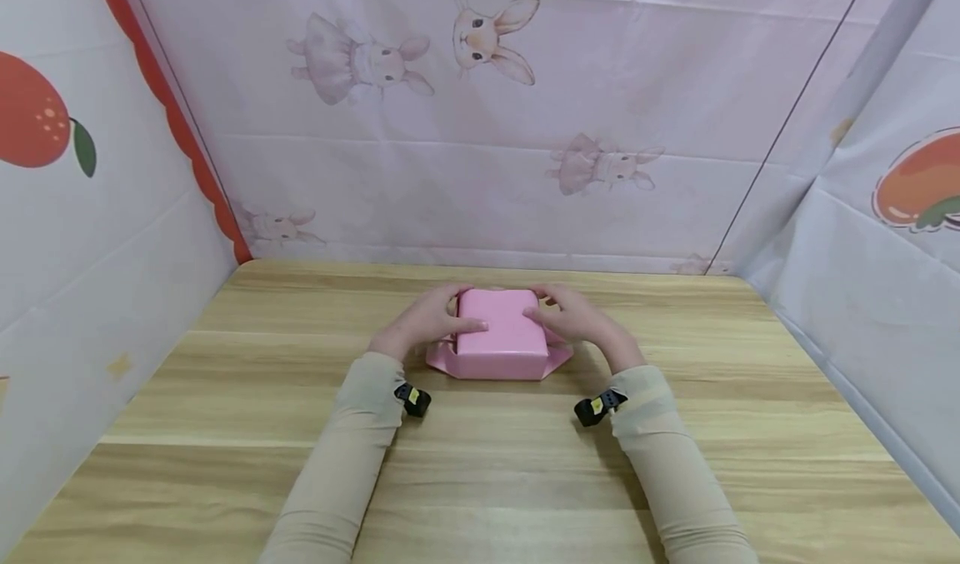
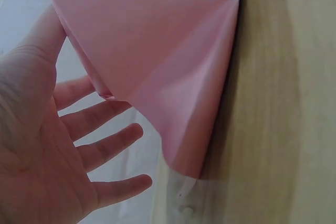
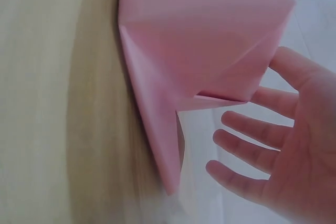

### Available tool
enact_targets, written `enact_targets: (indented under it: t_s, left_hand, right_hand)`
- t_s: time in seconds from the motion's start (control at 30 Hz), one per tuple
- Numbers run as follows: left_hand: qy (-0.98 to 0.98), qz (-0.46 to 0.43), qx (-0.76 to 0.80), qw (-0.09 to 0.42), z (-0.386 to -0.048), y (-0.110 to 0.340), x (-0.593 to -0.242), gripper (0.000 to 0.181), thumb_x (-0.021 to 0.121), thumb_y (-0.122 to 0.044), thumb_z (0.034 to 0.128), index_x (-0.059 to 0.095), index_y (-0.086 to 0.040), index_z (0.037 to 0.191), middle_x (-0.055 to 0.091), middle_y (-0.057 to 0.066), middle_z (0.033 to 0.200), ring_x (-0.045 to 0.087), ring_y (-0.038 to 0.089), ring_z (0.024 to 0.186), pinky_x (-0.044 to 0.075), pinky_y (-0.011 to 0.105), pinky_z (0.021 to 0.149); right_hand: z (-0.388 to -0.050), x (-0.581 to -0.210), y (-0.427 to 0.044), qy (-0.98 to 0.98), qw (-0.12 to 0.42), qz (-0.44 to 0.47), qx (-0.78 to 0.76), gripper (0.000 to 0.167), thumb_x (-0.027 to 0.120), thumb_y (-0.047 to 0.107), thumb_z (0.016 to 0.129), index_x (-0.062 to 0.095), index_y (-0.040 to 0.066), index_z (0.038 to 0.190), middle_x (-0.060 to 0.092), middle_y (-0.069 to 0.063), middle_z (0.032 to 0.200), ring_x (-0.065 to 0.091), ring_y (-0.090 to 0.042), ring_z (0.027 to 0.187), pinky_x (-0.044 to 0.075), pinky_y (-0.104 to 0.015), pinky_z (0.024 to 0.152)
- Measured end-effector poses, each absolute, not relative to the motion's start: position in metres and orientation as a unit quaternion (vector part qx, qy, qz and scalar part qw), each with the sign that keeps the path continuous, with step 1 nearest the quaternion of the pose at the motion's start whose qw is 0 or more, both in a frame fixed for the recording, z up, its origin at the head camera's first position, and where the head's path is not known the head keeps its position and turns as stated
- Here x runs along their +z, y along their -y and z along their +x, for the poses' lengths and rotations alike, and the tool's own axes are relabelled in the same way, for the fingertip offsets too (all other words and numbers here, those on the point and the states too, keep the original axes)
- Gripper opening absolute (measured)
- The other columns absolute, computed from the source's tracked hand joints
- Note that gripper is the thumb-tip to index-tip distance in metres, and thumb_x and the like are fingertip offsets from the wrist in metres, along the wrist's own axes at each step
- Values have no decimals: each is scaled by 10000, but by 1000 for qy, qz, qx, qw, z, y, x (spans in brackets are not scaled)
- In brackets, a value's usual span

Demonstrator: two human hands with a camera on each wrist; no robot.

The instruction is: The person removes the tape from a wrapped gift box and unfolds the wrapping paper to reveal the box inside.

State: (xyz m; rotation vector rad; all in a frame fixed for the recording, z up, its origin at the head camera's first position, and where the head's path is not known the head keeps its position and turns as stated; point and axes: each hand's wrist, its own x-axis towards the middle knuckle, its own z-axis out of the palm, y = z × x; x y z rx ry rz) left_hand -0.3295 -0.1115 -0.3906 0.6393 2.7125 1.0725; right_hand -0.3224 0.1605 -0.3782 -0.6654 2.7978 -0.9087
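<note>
A box wrapped in pink paper [image 1: 501, 324] sits on the wooden table, with loose paper flaps sticking out at its left and right ends. My left hand [image 1: 429, 321] grips its left end, thumb on top and forefinger at the far edge. On the opposite end, my right hand [image 1: 573, 316] holds the box in the same way. In the left wrist view, a creased paper flap [image 2: 184, 124] hangs open beside the spread lower fingers. The right wrist view shows another flap [image 3: 155, 135], folded to a point near the table. The box's underside and far face are hidden.
The wooden table [image 1: 495, 481] reaches back to a pale cloth wall [image 1: 450, 206] printed with rabbits. Fruit-printed cloth walls stand at left [image 1: 82, 239] and right [image 1: 885, 297]. Small black wrist cameras are strapped at both cuffs.
</note>
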Motion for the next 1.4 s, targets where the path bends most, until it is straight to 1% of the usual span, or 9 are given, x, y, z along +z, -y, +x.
enact_targets:
  t_s: [0.2,0.43,0.63,0.77,0.87,1.0,1.13,1.27,1.4]
  left_hand:
    - [-884,211,407,88,-328,111,-395,841,767,-470,802,389,-137,1476,471,104,1466,447,314,1366,384,493,1126]
    - [-886,207,411,47,-324,107,-389,809,786,-446,790,420,-137,1442,510,74,1408,506,250,1284,418,456,1099]
    - [-905,212,368,-25,-314,100,-373,506,722,-355,874,563,-128,1299,584,74,1316,533,259,1238,429,452,1079]
    - [-914,229,328,-70,-306,97,-364,310,679,-321,914,633,-130,1154,638,41,1068,582,224,997,499,377,884]
    - [-916,249,299,-101,-299,98,-360,239,658,-319,931,647,-129,1074,609,21,916,541,196,832,462,327,737]
    - [-910,286,263,-145,-288,101,-356,179,653,-301,936,659,-132,995,639,-6,855,544,148,748,465,296,684]
    - [-903,326,218,-176,-273,106,-350,142,650,-284,939,658,-143,921,664,-35,812,574,115,728,521,355,826]
    - [-892,369,163,-206,-254,112,-344,135,642,-276,945,629,-160,877,649,-51,777,597,110,739,470,496,1025]
    - [-864,415,127,-256,-237,118,-343,128,658,-261,931,625,-159,861,639,-57,744,615,125,717,489,528,1003]
  right_hand:
    - [-320,-378,-159,-917,64,-196,-342,509,601,319,960,498,44,1376,562,-175,1346,528,-352,1245,457,-512,1036]
    - [-318,-376,-156,-908,28,-169,-382,422,605,255,958,516,46,1314,563,-166,1327,503,-337,1280,452,-513,1050]
    - [-314,-367,-153,-899,-25,-184,-396,288,600,200,969,600,-12,1164,627,-196,1199,556,-334,1186,467,-529,1023]
    - [-307,-361,-153,-902,-57,-206,-376,195,622,191,958,642,15,1039,672,-156,1067,596,-297,1052,479,-533,989]
    - [-299,-357,-154,-904,-75,-223,-357,150,639,180,946,664,33,970,689,-127,981,608,-267,953,509,-493,931]
    - [-288,-352,-157,-905,-95,-243,-335,130,649,180,938,678,60,899,699,-94,904,604,-215,850,529,-410,801]
    - [-273,-347,-161,-901,-115,-273,-318,149,645,181,941,657,91,823,692,-52,834,580,-161,765,495,-352,677]
    - [-255,-341,-167,-899,-120,-297,-299,175,604,182,967,649,114,813,656,-3,797,551,-116,728,471,-290,645]
    - [-237,-340,-175,-896,-114,-319,-287,194,563,166,989,648,139,816,626,33,770,518,-81,702,458,-249,631]
